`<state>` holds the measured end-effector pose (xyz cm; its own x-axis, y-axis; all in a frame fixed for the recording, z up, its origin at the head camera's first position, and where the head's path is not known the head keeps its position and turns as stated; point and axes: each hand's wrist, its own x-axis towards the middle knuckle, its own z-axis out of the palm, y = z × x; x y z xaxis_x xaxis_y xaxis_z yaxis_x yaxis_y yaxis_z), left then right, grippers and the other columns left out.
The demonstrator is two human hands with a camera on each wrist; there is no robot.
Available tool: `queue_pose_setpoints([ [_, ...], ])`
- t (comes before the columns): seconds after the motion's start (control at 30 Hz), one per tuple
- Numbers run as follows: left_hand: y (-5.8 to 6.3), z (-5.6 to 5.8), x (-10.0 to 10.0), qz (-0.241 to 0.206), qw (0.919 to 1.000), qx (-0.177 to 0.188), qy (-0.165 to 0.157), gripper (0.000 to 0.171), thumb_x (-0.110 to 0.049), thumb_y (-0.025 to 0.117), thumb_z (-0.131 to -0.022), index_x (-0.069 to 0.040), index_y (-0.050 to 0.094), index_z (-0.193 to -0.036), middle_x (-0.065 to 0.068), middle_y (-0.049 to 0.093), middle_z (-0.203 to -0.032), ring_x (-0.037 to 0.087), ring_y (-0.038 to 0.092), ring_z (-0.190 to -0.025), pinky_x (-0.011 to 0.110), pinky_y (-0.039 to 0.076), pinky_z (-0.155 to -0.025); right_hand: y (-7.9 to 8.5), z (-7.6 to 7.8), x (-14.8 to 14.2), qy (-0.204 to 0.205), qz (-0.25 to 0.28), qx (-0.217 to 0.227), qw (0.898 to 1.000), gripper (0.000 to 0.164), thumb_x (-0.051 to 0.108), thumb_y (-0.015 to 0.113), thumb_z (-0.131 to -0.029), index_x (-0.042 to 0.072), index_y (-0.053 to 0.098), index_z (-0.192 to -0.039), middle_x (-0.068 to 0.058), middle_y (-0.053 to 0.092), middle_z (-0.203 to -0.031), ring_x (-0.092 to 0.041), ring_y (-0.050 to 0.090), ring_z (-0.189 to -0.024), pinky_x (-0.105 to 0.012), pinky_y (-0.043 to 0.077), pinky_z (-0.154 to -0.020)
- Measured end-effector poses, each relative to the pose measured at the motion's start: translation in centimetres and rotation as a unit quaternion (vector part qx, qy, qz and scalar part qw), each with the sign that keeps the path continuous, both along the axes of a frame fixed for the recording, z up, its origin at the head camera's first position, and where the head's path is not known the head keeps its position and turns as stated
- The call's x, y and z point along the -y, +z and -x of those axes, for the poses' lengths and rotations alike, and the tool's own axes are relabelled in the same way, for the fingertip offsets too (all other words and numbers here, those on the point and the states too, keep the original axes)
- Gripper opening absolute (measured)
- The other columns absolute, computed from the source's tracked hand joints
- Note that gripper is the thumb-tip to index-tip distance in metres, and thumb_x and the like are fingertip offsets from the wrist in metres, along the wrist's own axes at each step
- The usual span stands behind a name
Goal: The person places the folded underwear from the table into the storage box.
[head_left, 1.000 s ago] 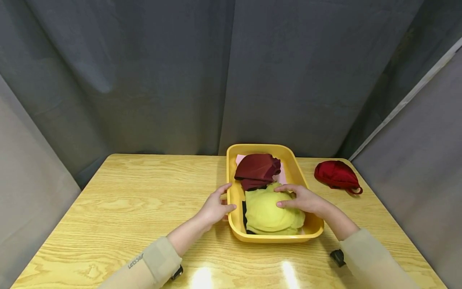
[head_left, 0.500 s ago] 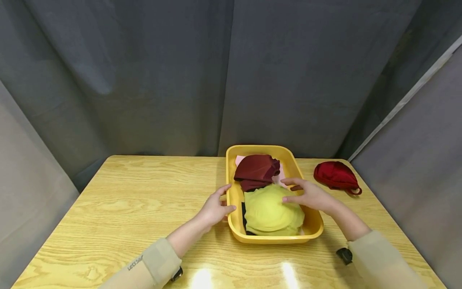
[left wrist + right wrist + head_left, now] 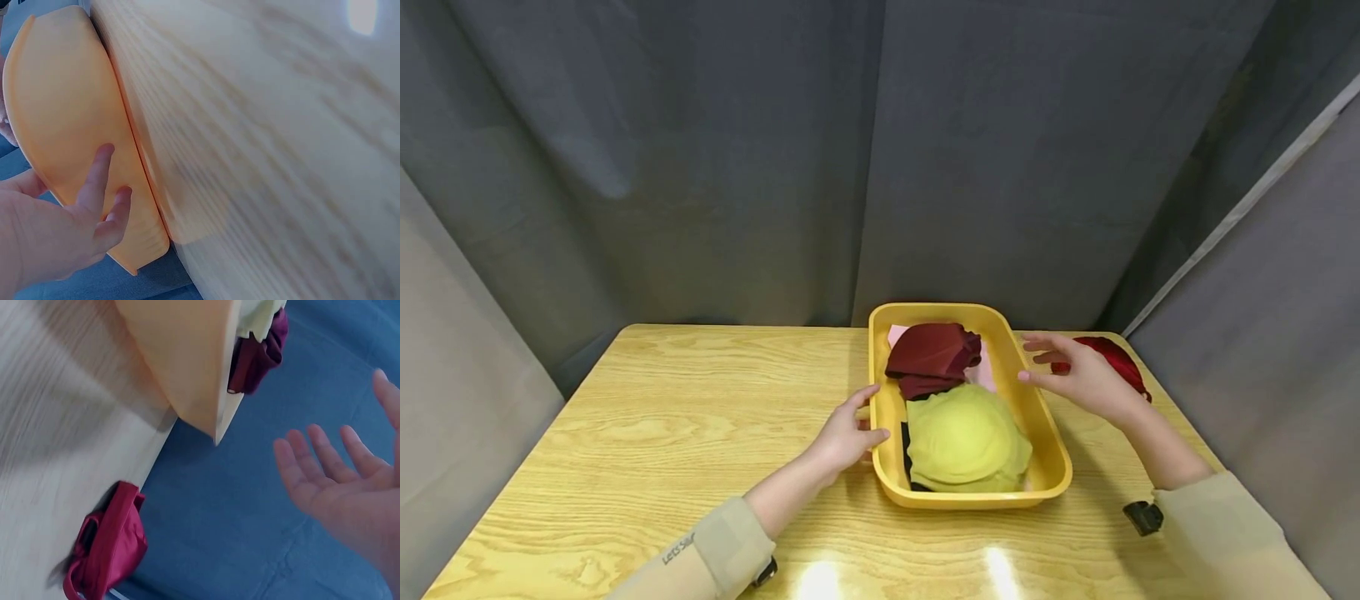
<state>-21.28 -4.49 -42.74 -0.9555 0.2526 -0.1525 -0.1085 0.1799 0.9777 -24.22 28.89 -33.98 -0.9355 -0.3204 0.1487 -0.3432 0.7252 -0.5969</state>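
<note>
In the head view, my left hand point(image 3: 842, 435) holds the left rim of a yellow plastic basin point(image 3: 1058, 454). Its thumb lies over the rim, and the left wrist view shows fingers against the basin's outer wall point(image 3: 69, 81). Inside the basin, a folded yellow-green bra point(image 3: 970, 437) lies in front of a folded maroon bra point(image 3: 934, 350). My right hand point(image 3: 1086, 375) hovers past the basin's right rim with fingers spread and nothing in them. Beneath and behind it lies a folded red satin bra point(image 3: 1112, 354), partly hidden in the head view; the right wrist view shows its strap loop.
Pink material point(image 3: 983, 371) shows under the maroon bra, and something black point(image 3: 907, 454) peeks out beside the yellow-green one. The basin stands on a wood-grain table point(image 3: 700, 400). Grey curtains point(image 3: 737, 167) hang behind and at both sides.
My right hand has lifted off the yellow-green bra and moved right, out over the basin's rim towards the red bra. The left hand has stayed on the left rim.
</note>
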Motion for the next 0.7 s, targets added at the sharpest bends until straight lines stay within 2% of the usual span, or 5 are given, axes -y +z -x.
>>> queue_pose_setpoints([
  [0.07,0.0,-0.1,0.0,-0.001,1.0000,0.001,0.000,0.068,0.000,0.062,-0.088,-0.020,0.034,-0.146,0.017,0.032,-0.146,0.020,0.059,-0.090,0.035,0.055,-0.062,0.3,0.0,-0.3,-0.011,-0.003,-0.028,1.000,0.057,0.034,0.068,-0.087,0.008,0.048,-0.134,-0.019,0.055,-0.128,-0.038,0.056,-0.110,-0.048,0.051,-0.086],
  [0.3,0.0,-0.2,0.0,0.001,1.0000,-0.001,-0.002,0.068,0.000,0.062,-0.088,-0.018,0.033,-0.147,0.017,0.031,-0.147,0.020,0.059,-0.092,0.034,0.055,-0.062,1.2,0.6,-1.8,-0.069,0.018,-0.082,0.994,0.056,0.034,0.067,-0.087,0.014,0.048,-0.136,-0.015,0.056,-0.127,-0.032,0.057,-0.109,-0.005,0.043,-0.080],
  [0.47,0.1,-0.1,-0.1,0.004,1.0000,0.000,-0.001,0.069,0.000,0.063,-0.088,-0.018,0.033,-0.147,0.015,0.033,-0.146,0.020,0.058,-0.091,0.036,0.055,-0.062,2.0,1.2,-3.6,-0.113,0.035,-0.090,0.989,0.060,0.039,0.064,-0.088,0.019,0.043,-0.141,-0.014,0.052,-0.134,-0.030,0.052,-0.115,-0.023,0.047,-0.091],
  [0.6,0.1,-0.1,-0.1,0.002,1.0000,0.002,0.000,0.068,0.000,0.063,-0.088,-0.020,0.034,-0.146,0.015,0.034,-0.145,0.019,0.059,-0.090,0.036,0.055,-0.061,2.0,2.0,-4.9,-0.149,0.028,-0.102,0.983,0.062,0.043,0.064,-0.087,0.018,0.044,-0.140,-0.013,0.052,-0.134,-0.028,0.048,-0.117,-0.022,0.043,-0.089],
  [0.7,0.2,-0.1,0.0,0.002,1.0000,0.004,0.002,0.068,0.000,0.063,-0.088,-0.019,0.034,-0.146,0.015,0.034,-0.144,0.019,0.059,-0.089,0.036,0.055,-0.061,1.7,2.7,-5.8,-0.172,0.019,-0.104,0.979,0.064,0.045,0.063,-0.087,0.016,0.044,-0.140,-0.014,0.051,-0.134,-0.029,0.048,-0.115,-0.033,0.043,-0.087],
])
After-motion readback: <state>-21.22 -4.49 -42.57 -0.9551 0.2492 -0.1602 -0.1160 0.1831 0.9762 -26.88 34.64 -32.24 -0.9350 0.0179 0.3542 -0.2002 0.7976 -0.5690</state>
